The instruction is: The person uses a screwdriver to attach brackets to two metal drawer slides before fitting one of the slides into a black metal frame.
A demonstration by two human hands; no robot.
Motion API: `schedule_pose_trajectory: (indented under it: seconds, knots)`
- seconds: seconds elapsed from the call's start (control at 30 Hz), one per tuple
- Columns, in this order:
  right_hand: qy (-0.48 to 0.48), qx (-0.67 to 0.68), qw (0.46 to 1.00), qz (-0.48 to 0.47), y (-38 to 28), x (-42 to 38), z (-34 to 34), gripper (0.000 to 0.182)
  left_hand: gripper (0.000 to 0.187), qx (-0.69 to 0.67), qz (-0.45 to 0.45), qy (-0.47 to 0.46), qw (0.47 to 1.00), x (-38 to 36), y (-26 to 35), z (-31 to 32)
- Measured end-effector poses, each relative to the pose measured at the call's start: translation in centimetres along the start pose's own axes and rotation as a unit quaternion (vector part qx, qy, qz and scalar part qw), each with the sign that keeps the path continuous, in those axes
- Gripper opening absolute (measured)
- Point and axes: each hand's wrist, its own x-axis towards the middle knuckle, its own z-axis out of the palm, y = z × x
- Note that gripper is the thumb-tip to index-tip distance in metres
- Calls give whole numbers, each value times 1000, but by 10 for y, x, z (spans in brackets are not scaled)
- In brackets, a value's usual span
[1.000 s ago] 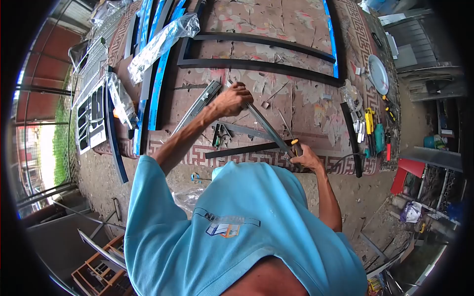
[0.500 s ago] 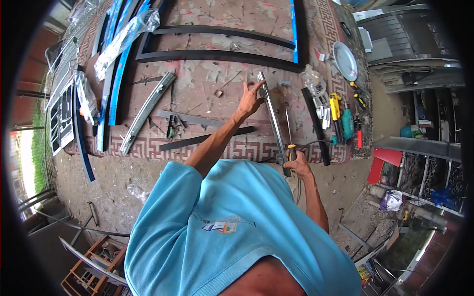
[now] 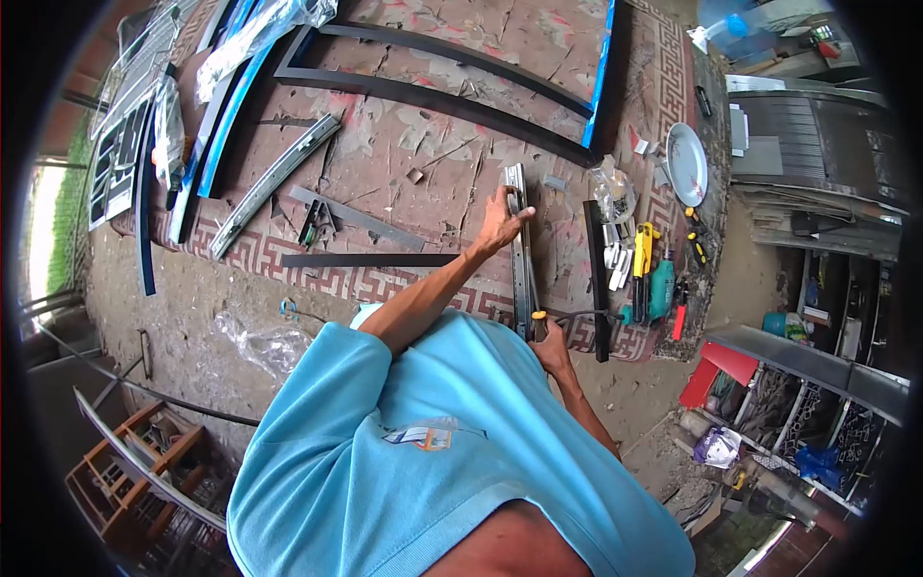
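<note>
The left hand (image 3: 502, 229) grasps a long silver metal rail (image 3: 521, 266). The right hand (image 3: 553, 351) clutches a yellow-and-black-handled screwdriver (image 3: 539, 327) beside it.

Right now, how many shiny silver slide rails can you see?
2: one rail at the person's left hand, the other rail lying farther left on the patterned cloth. More may be hidden.

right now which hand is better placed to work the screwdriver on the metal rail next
Probably the right hand: it grips the screwdriver close to the rail's near end. The left hand is at the far part of the metal rail, so it seems better suited to steadying.
</note>
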Motion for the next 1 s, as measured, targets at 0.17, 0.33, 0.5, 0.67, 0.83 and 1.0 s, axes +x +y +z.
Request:
schedule_pose_trajectory:
  seconds: [0.17,0.33,0.5,0.67,0.83,1.0]
  knots:
    - [-14,39,999,18,-14,8,-29,30,67,-233,-108,32,966,12,30,-20]
    - [46,-42,998,-24,-58,22,-29,26,83,-267,7,-56,962,29,117,-54]
    - [109,-5,986,-123,-129,43,-36,28,84,-291,153,-167,930,18,228,-113]
    - [57,74,981,-172,-174,26,-50,41,76,-236,244,-156,927,24,250,-171]
    - [107,92,970,-198,-220,2,-57,43,76,-189,227,-164,941,40,192,-184]
    - [126,13,950,-285,-229,1,-54,42,67,-210,151,-183,949,20,186,-203]
